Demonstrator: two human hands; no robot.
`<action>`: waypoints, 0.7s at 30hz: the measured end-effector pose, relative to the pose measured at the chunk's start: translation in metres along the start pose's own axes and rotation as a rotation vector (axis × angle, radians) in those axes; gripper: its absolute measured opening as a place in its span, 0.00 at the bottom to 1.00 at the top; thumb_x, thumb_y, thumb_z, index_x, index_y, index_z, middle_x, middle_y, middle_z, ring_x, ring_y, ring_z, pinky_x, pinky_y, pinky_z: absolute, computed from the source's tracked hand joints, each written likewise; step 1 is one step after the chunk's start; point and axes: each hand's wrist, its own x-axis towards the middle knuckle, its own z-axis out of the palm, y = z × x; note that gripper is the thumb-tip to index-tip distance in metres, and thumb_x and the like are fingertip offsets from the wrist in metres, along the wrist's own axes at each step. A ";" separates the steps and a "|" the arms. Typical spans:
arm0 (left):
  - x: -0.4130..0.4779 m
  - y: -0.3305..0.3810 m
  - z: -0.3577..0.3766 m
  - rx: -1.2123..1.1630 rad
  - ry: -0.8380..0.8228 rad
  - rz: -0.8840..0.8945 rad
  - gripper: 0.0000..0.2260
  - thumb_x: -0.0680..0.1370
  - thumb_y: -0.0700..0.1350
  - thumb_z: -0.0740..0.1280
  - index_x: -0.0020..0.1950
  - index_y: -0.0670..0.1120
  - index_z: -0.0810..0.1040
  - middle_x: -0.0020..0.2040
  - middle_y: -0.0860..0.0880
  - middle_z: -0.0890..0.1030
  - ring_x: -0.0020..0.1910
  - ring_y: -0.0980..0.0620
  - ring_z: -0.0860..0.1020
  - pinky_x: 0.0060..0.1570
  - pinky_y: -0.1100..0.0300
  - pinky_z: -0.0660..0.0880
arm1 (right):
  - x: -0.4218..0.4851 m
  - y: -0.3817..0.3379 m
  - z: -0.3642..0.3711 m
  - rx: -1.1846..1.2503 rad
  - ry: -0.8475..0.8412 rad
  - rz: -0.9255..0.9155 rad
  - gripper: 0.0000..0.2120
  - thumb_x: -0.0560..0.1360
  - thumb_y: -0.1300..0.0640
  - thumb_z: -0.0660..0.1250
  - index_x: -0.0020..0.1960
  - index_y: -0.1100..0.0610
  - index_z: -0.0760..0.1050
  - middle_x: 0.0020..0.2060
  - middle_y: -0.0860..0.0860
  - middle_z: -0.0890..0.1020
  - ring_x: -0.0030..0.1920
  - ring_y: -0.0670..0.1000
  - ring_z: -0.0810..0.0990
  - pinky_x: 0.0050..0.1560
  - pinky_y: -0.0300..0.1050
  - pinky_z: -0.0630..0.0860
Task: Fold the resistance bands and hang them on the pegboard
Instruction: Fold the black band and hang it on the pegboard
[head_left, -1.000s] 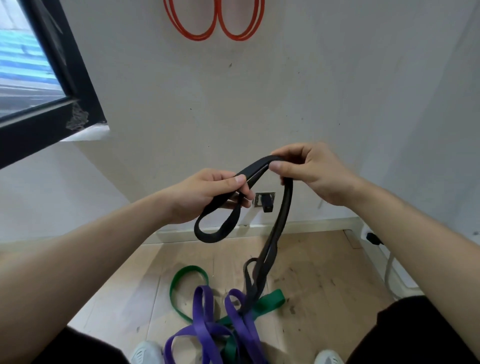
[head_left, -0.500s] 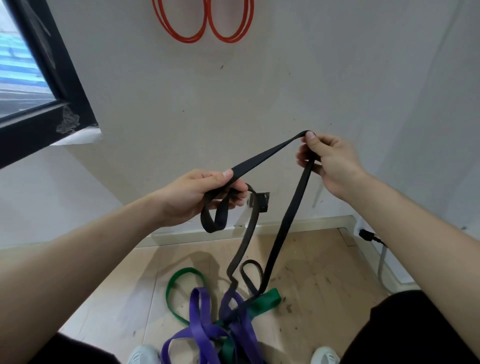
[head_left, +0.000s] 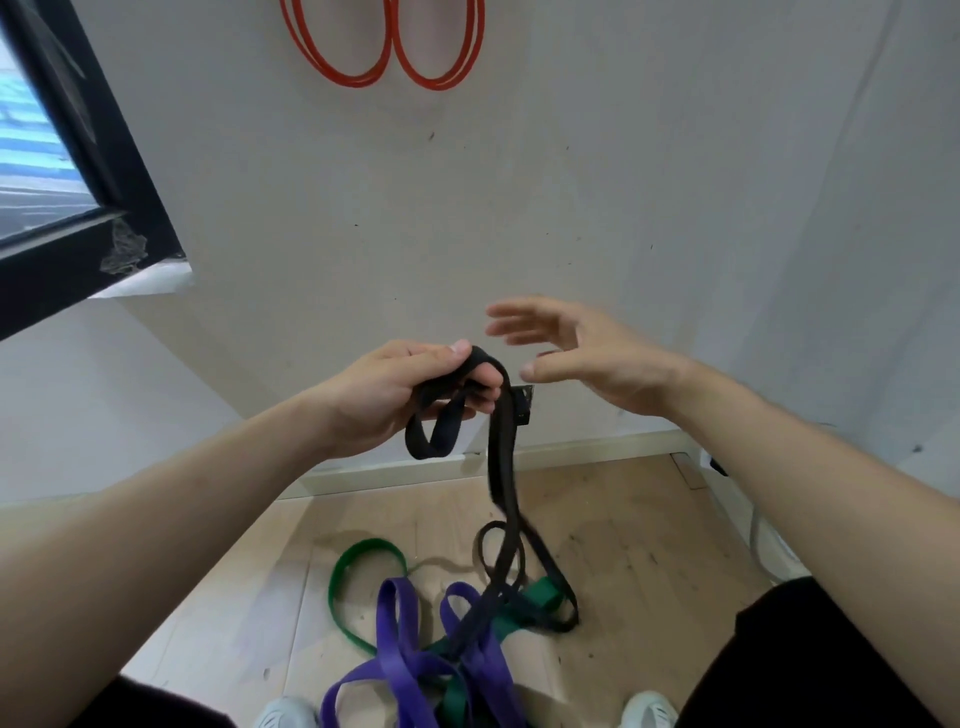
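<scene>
My left hand (head_left: 395, 389) grips a black resistance band (head_left: 501, 457) at chest height, with a short loop drooping below the fingers and the long end trailing down to the floor. My right hand (head_left: 587, 353) hovers just to the right of it, fingers spread and blurred, holding nothing. A purple band (head_left: 395, 634) and a green band (head_left: 345, 566) lie tangled on the wooden floor near my feet. Red bands (head_left: 384, 57) hang in two loops on the wall above.
A black-framed window (head_left: 78, 171) is at the left. A wall socket (head_left: 522, 402) sits low behind the black band, and a cable (head_left: 756, 540) runs along the right wall. My white shoes (head_left: 649, 709) are at the bottom edge.
My right hand has let go of the black band and opened. The stretched section has dropped, and the band now hangs from my left hand only.
</scene>
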 end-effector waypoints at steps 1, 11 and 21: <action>0.000 -0.001 0.000 0.011 -0.005 0.000 0.18 0.83 0.51 0.61 0.55 0.39 0.83 0.51 0.42 0.84 0.54 0.45 0.82 0.61 0.53 0.76 | 0.000 -0.003 0.004 0.043 -0.028 -0.011 0.25 0.71 0.59 0.76 0.67 0.54 0.76 0.61 0.53 0.83 0.62 0.49 0.80 0.59 0.40 0.77; -0.004 -0.001 -0.002 0.000 -0.064 0.003 0.16 0.82 0.49 0.60 0.50 0.43 0.86 0.51 0.42 0.85 0.53 0.45 0.82 0.55 0.57 0.77 | -0.002 -0.013 0.010 -0.087 -0.004 -0.088 0.10 0.72 0.57 0.75 0.52 0.58 0.82 0.45 0.59 0.84 0.46 0.48 0.82 0.56 0.48 0.80; -0.002 0.002 -0.007 0.002 0.003 -0.031 0.16 0.77 0.48 0.61 0.52 0.45 0.88 0.56 0.41 0.85 0.52 0.46 0.83 0.62 0.51 0.78 | 0.000 -0.012 -0.013 0.182 0.394 -0.110 0.04 0.78 0.66 0.68 0.48 0.58 0.80 0.40 0.56 0.80 0.42 0.55 0.81 0.50 0.44 0.83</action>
